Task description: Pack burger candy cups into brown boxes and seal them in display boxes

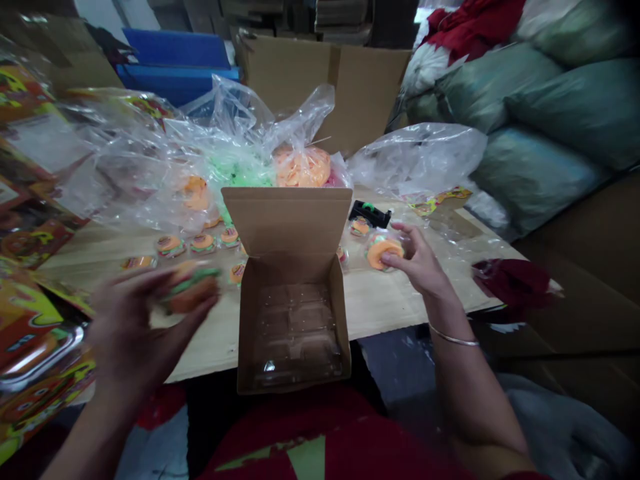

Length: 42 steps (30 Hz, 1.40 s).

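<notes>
An open cardboard box (293, 230) stands at the table's near edge with a clear plastic insert tray (295, 333) inside. My left hand (140, 327), blurred by motion, is closed around a burger-shaped toy (193, 290) to the left of the box. My right hand (417, 257) pinches a wrapped orange burger toy (383, 252) on the table to the right of the box. More wrapped burger toys (203, 243) lie in a row behind my left hand.
Clear plastic bags (235, 153) holding orange and green toys lie behind the box, with another bag (420, 160) at right. Printed packaging (35, 320) is stacked at left. A black tool (370, 213), a large carton (320, 80) and stuffed sacks (540, 113) stand behind.
</notes>
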{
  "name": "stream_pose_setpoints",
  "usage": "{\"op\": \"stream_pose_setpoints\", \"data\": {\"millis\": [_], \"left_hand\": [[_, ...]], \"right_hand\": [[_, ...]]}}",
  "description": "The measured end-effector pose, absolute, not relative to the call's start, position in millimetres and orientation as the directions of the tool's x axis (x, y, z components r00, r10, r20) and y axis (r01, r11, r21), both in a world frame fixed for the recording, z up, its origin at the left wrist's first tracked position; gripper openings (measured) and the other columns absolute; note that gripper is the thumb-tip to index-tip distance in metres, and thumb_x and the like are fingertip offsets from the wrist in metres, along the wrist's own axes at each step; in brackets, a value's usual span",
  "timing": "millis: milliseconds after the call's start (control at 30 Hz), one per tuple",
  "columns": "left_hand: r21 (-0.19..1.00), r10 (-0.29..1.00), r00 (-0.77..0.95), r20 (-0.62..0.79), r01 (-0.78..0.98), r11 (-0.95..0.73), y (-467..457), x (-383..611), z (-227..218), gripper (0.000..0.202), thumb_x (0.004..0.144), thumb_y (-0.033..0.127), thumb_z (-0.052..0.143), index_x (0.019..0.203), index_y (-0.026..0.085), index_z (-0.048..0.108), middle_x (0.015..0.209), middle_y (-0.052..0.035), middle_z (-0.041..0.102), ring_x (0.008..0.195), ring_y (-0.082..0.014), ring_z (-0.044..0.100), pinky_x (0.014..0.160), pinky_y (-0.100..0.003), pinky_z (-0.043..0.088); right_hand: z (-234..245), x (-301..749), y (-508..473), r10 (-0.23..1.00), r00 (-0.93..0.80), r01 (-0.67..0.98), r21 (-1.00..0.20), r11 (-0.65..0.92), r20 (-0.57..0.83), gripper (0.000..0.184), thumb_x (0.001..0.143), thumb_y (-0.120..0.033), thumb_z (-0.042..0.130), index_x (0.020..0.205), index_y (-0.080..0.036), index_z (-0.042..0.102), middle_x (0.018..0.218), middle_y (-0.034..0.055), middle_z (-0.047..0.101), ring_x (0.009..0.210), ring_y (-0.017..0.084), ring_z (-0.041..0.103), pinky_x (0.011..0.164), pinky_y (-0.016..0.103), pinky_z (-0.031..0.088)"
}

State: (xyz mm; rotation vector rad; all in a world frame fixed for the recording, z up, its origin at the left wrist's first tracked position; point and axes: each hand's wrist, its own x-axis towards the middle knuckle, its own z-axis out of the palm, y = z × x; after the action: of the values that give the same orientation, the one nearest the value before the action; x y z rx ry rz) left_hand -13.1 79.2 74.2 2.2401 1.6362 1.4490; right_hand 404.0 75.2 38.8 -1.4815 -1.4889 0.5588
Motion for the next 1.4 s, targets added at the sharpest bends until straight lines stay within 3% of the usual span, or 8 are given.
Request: {"op": "stream_pose_setpoints", "data": {"millis": [100, 133, 233, 467, 800, 1000, 1200, 1400], "left_hand": [[0.289, 0.662, 0.706, 0.252, 0.599, -0.747, 106.4, 36.8, 98.8, 0.021, 0.085, 0.03, 0.063, 0.105, 0.025, 0.061, 0.105, -0.0038, 0.058, 0.092, -0.0206, 0.061, 0.081, -0.036, 0.053], [0.261, 0.637, 0.771, 0.004, 0.615, -0.745, 118.8, 53.2, 96.4, 0.023, 0.083, 0.019, 0.06, 0.106, 0.022, 0.06, 0.107, -0.0058, 0.057, 0.09, -0.0198, 0.061, 0.08, -0.035, 0.053], [0.21, 0.586, 0.782, -0.212, 0.622, -0.754, 149.4, 84.4, 71.5, 0.029, 0.074, 0.006, 0.06, 0.101, 0.016, 0.061, 0.106, -0.0084, 0.057, 0.095, -0.023, 0.062, 0.085, -0.035, 0.051], [0.121, 0.658, 0.731, -0.182, 0.68, -0.723, 163.1, 76.3, 25.3, 0.035, 0.079, 0.006, 0.053, 0.112, 0.014, 0.061, 0.115, -0.0137, 0.055, 0.105, -0.0273, 0.057, 0.091, -0.04, 0.048], [0.166, 0.631, 0.764, -0.134, 0.645, -0.746, 189.5, 75.8, 7.2, 0.055, 0.073, 0.0, 0.049, 0.127, 0.009, 0.053, 0.128, -0.0162, 0.059, 0.122, -0.0264, 0.054, 0.106, -0.037, 0.042], [0.255, 0.598, 0.789, -0.143, 0.613, -0.748, 196.0, 66.8, 15.1, 0.041, 0.071, 0.006, 0.054, 0.111, 0.015, 0.056, 0.112, -0.0086, 0.066, 0.103, -0.0217, 0.063, 0.089, -0.03, 0.05], [0.262, 0.562, 0.808, -0.179, 0.59, -0.764, 199.3, 79.5, 13.0, 0.045, 0.073, 0.003, 0.05, 0.116, 0.016, 0.055, 0.127, -0.0125, 0.061, 0.119, -0.0238, 0.058, 0.101, -0.034, 0.045], [0.281, 0.478, 0.821, -0.311, 0.56, -0.779, 209.9, 91.1, 17.2, 0.046, 0.064, 0.003, 0.058, 0.108, 0.014, 0.06, 0.114, -0.0115, 0.068, 0.103, -0.0241, 0.064, 0.089, -0.031, 0.05]], "right_hand": [[79.0, 351.2, 78.6, 0.93, -0.213, 0.573, -0.732, 0.368, 0.301, 0.043, 0.078, -0.04, 0.072, 0.114, -0.021, 0.056, 0.107, 0.0059, 0.065, 0.093, 0.021, 0.062, 0.076, 0.031, 0.047], [83.3, 332.6, 85.0, 0.923, -0.301, 0.672, -0.634, 0.383, 0.239, 0.036, 0.078, -0.035, 0.073, 0.108, -0.02, 0.058, 0.104, 0.0052, 0.066, 0.093, 0.021, 0.063, 0.076, 0.03, 0.046], [74.3, 287.9, 104.9, 0.924, -0.383, 0.893, -0.257, 0.37, -0.001, 0.028, 0.08, -0.021, 0.071, 0.105, -0.015, 0.061, 0.098, 0.009, 0.07, 0.091, 0.024, 0.065, 0.073, 0.029, 0.043], [54.0, 251.1, 108.7, 0.944, -0.313, 0.949, 0.012, 0.316, -0.103, 0.029, 0.092, -0.003, 0.043, 0.118, -0.006, 0.056, 0.114, 0.0219, 0.064, 0.095, 0.027, 0.068, 0.07, 0.032, 0.05], [49.4, 226.0, 130.2, 0.965, -0.231, 0.973, -0.057, 0.226, -0.12, 0.029, 0.092, -0.001, 0.041, 0.117, -0.004, 0.057, 0.111, 0.023, 0.064, 0.097, 0.025, 0.066, 0.076, 0.031, 0.052], [41.9, 235.0, 122.8, 0.944, -0.3, 0.953, -0.09, 0.29, -0.139, 0.029, 0.089, -0.005, 0.048, 0.117, -0.004, 0.055, 0.11, 0.0212, 0.065, 0.096, 0.025, 0.068, 0.075, 0.031, 0.053], [38.1, 238.5, 110.9, 0.981, -0.172, 0.985, 0.009, 0.173, -0.094, 0.032, 0.094, -0.002, 0.033, 0.117, -0.005, 0.055, 0.111, 0.0226, 0.063, 0.098, 0.029, 0.067, 0.071, 0.034, 0.054], [34.6, 239.6, 112.3, 0.98, -0.176, 0.984, 0.012, 0.178, -0.088, 0.03, 0.093, -0.003, 0.039, 0.117, -0.005, 0.056, 0.114, 0.0221, 0.062, 0.099, 0.029, 0.066, 0.07, 0.032, 0.054]]}}
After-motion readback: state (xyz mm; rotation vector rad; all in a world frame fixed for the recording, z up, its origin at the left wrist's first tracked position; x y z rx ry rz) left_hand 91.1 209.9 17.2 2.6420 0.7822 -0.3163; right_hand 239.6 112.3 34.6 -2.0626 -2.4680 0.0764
